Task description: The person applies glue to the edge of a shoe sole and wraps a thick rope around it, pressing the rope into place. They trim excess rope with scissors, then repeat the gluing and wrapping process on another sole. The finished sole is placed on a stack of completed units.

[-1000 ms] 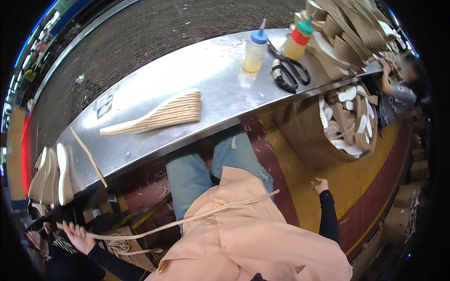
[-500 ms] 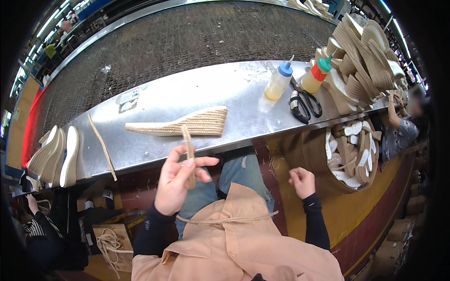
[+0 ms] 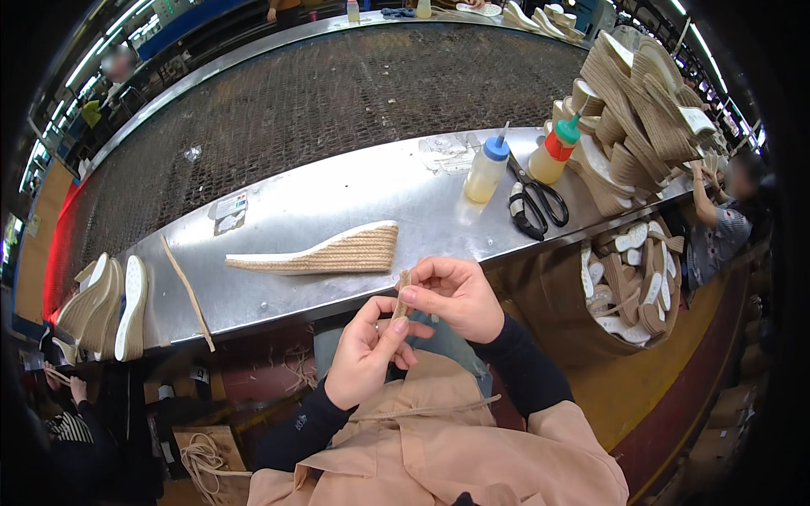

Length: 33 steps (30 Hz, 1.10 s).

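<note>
A tan braided strip (image 3: 402, 297) stands between my two hands above my lap, just off the table's front edge. My left hand (image 3: 371, 346) pinches it lower down, with thumb against fingers. Near its upper end my right hand (image 3: 456, 295) grips it between thumb and fingertips. Beyond the hands, on the metal table, a rope-covered wedge sole (image 3: 337, 253) lies on its side, its tall heel to the right and its white edge upward. Another length of tan strip (image 3: 422, 411) lies across my apron.
Glue bottles with a blue cap (image 3: 487, 173) and a green cap (image 3: 553, 152) stand by black scissors (image 3: 537, 202). Wedge soles (image 3: 641, 118) are piled at right, above a brown bin (image 3: 540, 295) of soles. More soles (image 3: 129, 308) and a loose strip (image 3: 189, 291) lie left. Co-workers sit both sides.
My right hand has come from the right side over to the strip and taken hold of its upper end. The left hand has shifted slightly right and lower, still holding it.
</note>
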Each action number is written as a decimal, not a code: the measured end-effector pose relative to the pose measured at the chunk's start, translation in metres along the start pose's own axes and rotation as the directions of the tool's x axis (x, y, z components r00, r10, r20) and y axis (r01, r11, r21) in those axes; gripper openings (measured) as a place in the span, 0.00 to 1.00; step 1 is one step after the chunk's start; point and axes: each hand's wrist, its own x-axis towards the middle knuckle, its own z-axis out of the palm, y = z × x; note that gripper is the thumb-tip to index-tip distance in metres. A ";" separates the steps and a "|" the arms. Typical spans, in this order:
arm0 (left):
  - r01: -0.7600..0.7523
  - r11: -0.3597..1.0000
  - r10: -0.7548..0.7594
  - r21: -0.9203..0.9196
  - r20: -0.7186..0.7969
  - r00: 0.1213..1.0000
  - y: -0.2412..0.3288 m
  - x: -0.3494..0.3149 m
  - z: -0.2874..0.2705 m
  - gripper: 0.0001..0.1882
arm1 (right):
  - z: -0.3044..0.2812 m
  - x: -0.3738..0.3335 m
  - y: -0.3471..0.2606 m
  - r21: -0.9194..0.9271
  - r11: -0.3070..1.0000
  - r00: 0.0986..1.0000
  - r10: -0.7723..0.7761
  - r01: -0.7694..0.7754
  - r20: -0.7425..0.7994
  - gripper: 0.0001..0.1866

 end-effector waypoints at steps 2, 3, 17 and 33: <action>-0.012 1.000 0.012 0.018 -0.021 1.000 0.000 0.001 0.001 0.12 | 0.006 0.000 0.002 -0.007 0.995 0.993 -0.102 0.102 -0.066 0.08; -0.024 1.000 0.024 0.011 -0.030 0.999 0.000 0.002 0.003 0.12 | 0.009 -0.001 0.005 -0.025 0.988 0.978 -0.152 0.150 -0.144 0.06; -0.253 0.967 0.245 -0.022 -0.183 0.952 -0.012 0.027 0.018 0.12 | 0.005 -0.001 0.020 0.010 0.929 0.801 -0.315 0.371 -0.509 0.06; -0.268 0.956 0.241 -0.123 -0.197 0.950 0.008 0.005 0.008 0.16 | -0.099 0.056 -0.026 -0.838 0.492 0.779 -0.611 0.236 -0.139 0.36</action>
